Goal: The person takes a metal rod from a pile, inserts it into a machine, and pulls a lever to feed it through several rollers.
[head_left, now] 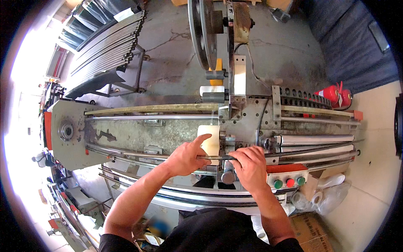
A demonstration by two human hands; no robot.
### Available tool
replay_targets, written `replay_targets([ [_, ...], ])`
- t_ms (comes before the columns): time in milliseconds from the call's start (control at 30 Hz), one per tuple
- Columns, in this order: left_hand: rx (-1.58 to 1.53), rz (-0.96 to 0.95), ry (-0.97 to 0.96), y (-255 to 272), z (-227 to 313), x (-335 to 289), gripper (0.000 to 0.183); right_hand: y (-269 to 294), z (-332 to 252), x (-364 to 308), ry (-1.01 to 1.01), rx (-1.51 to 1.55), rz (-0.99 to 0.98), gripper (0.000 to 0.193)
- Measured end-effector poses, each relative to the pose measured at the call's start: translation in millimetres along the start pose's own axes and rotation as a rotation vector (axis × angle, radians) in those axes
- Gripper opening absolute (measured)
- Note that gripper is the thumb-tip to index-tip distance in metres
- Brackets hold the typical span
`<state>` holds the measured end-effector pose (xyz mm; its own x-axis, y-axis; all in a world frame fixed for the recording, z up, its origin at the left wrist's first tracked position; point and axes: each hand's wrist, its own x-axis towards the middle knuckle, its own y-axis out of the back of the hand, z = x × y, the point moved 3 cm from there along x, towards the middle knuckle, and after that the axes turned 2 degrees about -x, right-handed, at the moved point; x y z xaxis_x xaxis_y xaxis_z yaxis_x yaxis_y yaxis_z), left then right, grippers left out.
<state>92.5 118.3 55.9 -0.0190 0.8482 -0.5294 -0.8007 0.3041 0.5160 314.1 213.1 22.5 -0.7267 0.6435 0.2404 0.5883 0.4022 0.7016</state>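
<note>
A long thin rod (294, 152) crosses the machine bed in front of me, bright metal to the left and black to the right. My right hand (250, 168) has its fingers curled over the black part, just right of the carriage. On the rod's left side, my left hand (187, 158) pinches with thumb and curled fingers, partly hiding their contact. Its index finger stretches out over a cream-coloured block (210, 145). Between the hands, a round metal knob (228, 178) sits below the rod on the carriage (247, 112).
A red control box (287, 169) with coloured buttons sits right of my right hand. The grey end housing (69, 131) stands far left. Behind the machine are a large wheel (198, 33) and a rack of black rods (107, 46). Red fire extinguishers (331, 94) stand far right.
</note>
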Motion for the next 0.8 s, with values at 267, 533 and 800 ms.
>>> replay_targets([
  [267, -0.052, 0.056, -0.019, 0.0, 2.3, -7.4, 0.082, -7.3, -2.0, -3.2, -0.007, -0.045, 0.091, 0.025],
  [533, 0.461, 0.333, -0.092, -19.4, 6.4, 8.2, 0.088, 5.5, 17.1, 6.5, -0.02, -0.202, -0.303, 0.031],
  [800, 0.247, 0.407, -0.056, -11.6, -25.3, -8.4, 0.074, -5.6, 27.8, 7.2, 0.027, -0.112, -0.105, 0.023],
])
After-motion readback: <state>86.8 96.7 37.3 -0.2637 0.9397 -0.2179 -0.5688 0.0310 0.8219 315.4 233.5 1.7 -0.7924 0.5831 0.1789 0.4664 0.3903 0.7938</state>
